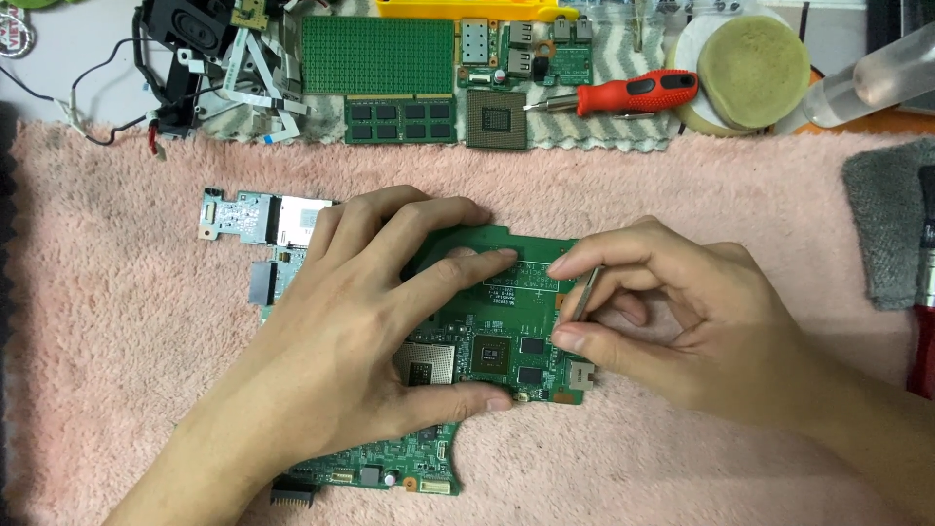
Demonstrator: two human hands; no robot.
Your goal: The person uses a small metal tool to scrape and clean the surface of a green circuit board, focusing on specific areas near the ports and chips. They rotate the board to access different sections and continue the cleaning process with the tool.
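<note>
Green and densely populated, the laptop circuit board (pixel 506 312) lies flat on a fluffy pink towel (pixel 117 321), a little left of the middle. The left hand (pixel 380 321) is spread wide over it, palm down, fingers splayed and thumb hooked at the lower edge, pinning it rather than gripping it. The right hand (pixel 672 321) comes in from the right, thumb and forefinger pinched on a thin metal tool (pixel 585 292), its tip hidden, probably touching the board's right edge. This looks like fine work on a small part, so the next move calls for a steady, light touch. A red-handled screwdriver (pixel 623 94) lies well apart above.
</note>
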